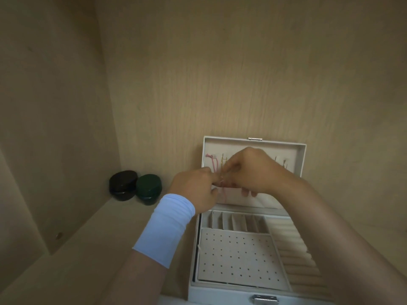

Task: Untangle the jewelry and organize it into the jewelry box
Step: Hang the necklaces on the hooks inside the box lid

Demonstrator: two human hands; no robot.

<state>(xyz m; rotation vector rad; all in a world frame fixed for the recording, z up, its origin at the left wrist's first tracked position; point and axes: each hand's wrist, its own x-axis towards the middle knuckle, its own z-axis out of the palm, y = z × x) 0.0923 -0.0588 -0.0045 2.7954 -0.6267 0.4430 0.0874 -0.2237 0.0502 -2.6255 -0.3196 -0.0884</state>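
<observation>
A white jewelry box (222, 293) stands open on a wooden shelf, its lid (253, 143) leaning against the back wall. Inside lie a perforated earring pad (237, 258), small divided slots (237, 222) and ring rolls (295, 249). My left hand (193, 188) and my right hand (248, 170) meet in front of the lid, both pinching a thin gold chain (222, 172) that hangs from the lid's hooks. A pink cord (211, 160) hangs at the lid's left. A white band covers my left wrist.
Two small round jars, one black (123, 184) and one dark green (148, 188), stand in the shelf's back left corner. Wooden walls close in at the left and back. A metal clasp (265, 299) sits on the box's front edge.
</observation>
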